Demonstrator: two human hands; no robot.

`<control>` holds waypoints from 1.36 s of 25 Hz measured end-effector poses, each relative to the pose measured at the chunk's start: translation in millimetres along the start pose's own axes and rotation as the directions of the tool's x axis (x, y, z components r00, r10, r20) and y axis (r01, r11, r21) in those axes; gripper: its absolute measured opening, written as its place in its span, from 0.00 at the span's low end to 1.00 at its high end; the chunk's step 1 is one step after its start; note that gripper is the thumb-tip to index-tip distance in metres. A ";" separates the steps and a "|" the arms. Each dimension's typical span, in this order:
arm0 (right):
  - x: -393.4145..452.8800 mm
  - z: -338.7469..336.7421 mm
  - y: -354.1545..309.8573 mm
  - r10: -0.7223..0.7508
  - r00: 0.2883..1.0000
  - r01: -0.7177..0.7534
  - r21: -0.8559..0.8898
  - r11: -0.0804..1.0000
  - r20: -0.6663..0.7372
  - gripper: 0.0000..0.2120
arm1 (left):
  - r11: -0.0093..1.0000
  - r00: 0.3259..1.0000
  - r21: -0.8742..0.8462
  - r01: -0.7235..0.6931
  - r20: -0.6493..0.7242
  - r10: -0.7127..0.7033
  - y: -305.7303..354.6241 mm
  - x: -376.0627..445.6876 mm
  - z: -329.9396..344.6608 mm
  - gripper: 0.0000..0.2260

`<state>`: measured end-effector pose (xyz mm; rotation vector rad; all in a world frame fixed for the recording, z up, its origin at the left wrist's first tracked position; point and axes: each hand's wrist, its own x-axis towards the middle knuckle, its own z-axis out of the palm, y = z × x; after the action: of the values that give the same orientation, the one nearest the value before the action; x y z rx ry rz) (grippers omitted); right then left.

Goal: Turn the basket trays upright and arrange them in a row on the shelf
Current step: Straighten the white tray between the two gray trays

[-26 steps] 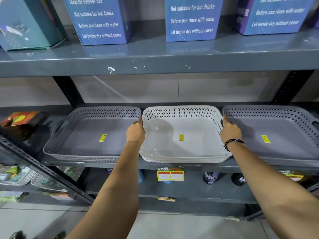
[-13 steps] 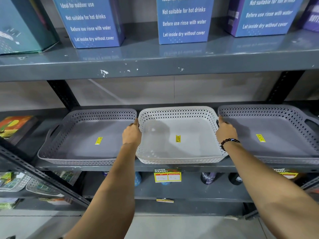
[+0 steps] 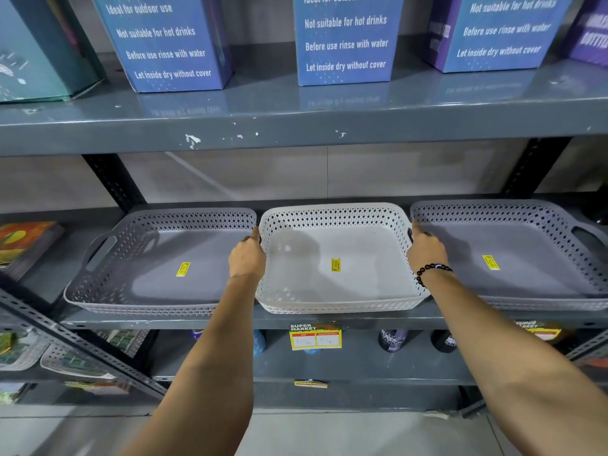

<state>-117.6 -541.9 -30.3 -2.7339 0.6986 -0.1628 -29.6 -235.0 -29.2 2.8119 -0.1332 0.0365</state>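
Observation:
Three perforated basket trays stand upright side by side on the grey middle shelf (image 3: pixel 230 319). The middle one is a white tray (image 3: pixel 335 215); a grey tray (image 3: pixel 184 218) sits to its left and another grey tray (image 3: pixel 513 210) to its right. Each has a yellow sticker on its floor. My left hand (image 3: pixel 247 256) grips the white tray's left side handle. My right hand (image 3: pixel 426 250), with a dark bead bracelet at the wrist, grips its right side handle. The fingers are hidden behind the tray walls.
Blue cartons (image 3: pixel 345 41) stand on the upper shelf (image 3: pixel 296 126) just above. Black uprights (image 3: pixel 115 182) flank the bay. A supermarket price tag (image 3: pixel 315 337) hangs from the shelf lip, with bottles (image 3: pixel 391 340) below. More trays with goods (image 3: pixel 75 360) sit lower left.
Both hands stay on the white tray's handles; the trays hold their places in the row. Only the view has shifted slightly.

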 end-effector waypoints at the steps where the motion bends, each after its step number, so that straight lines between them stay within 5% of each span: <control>1: -0.2 -0.2 -0.2 0.000 1.000 0.000 0.000 1.000 0.000 0.30 | 1.000 1.000 -0.002 0.001 -0.002 -0.001 -0.1 -0.3 0.0 0.26; 34: -13.4 -5.6 7.3 -0.001 1.000 0.002 0.048 0.999 -0.028 0.24 | 0.998 0.998 0.016 0.063 -0.016 -0.063 1.7 -1.2 4.9 0.23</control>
<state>-133.6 -543.0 -27.9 -2.6914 0.6908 -0.2153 -31.0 -238.1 -33.3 2.8294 -0.0411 0.0446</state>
